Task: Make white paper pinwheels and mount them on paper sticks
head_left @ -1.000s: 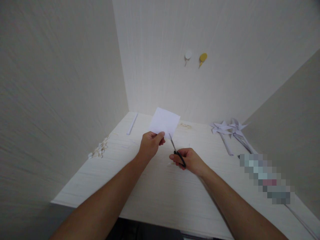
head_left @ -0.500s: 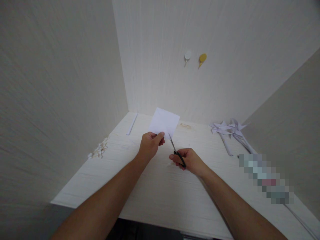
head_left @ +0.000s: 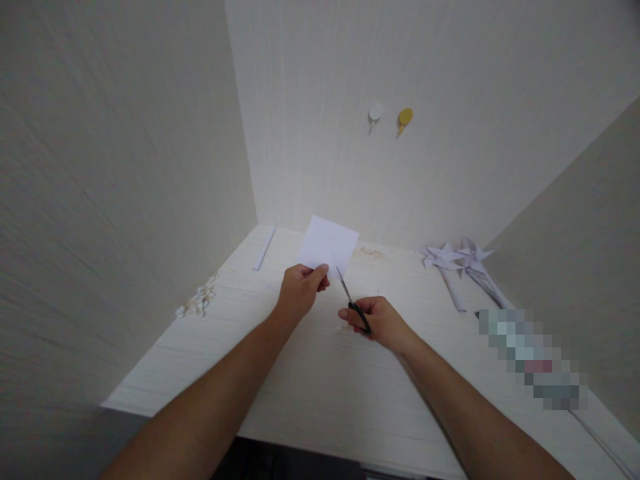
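Note:
A square sheet of white paper (head_left: 329, 241) is pinched at its lower edge by my left hand (head_left: 303, 287), thumb on top. Fold lines show faintly on it. My right hand (head_left: 376, 319) grips black-handled scissors (head_left: 346, 288) with the fingers in the loops. The blades point up and away from me, and their tips lie over the lower right part of the paper. Whether the blades are fully closed is too small to tell.
Two white paper pinwheels (head_left: 445, 257) lie at the back right, with a blurred-out object (head_left: 530, 360) nearer me. A rolled paper stick (head_left: 264, 249) lies back left, near small pale pieces (head_left: 200, 299). White and yellow hooks (head_left: 405, 117) hang on the back wall (head_left: 320, 133).
Almost nothing differs. The paper and the scissors have shifted very slightly to the left; both hands keep their hold.

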### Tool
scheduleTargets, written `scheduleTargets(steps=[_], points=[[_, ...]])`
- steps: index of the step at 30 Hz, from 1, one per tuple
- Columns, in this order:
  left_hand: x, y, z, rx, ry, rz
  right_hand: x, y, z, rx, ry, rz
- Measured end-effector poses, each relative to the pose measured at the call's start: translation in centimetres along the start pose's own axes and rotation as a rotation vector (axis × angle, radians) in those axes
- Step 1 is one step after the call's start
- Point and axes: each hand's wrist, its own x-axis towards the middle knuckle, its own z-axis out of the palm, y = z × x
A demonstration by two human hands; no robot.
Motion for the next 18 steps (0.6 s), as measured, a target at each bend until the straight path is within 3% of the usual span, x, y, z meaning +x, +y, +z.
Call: scheduleTargets(steps=[18], points=[[-0.12, -0.13, 0.07, -0.001, -0.020, -0.002, -0.02, -0.11, 0.02, -0.014, 0.029, 0.004]])
